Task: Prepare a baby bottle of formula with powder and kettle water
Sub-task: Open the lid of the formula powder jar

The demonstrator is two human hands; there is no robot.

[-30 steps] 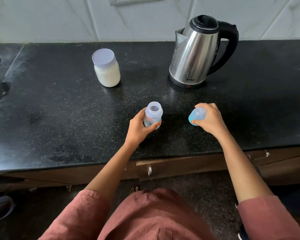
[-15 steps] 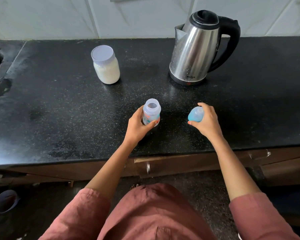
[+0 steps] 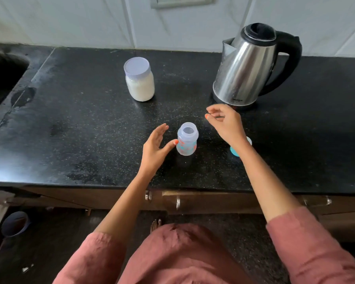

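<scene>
One open baby bottle [image 3: 187, 139] stood on the black counter [image 3: 80, 130], near one powder jar [image 3: 139, 79] and one kettle [image 3: 248, 66]. Left hand [image 3: 155, 149] was spread beside it, thumb touching; right hand [image 3: 225, 123] hung loosely curled, empty.

Small dark brand mark low on kettle [image 3: 246, 64] body, too blurred to read.

Black speckled countertop [image 3: 74, 128], sink [image 3: 2, 72] at far left, wall switch plate [image 3: 180, 2], drawer handles [image 3: 178, 202] below.

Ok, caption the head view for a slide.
Open bottle upright on counter, both hands empty, between powder jar and kettle.
</scene>
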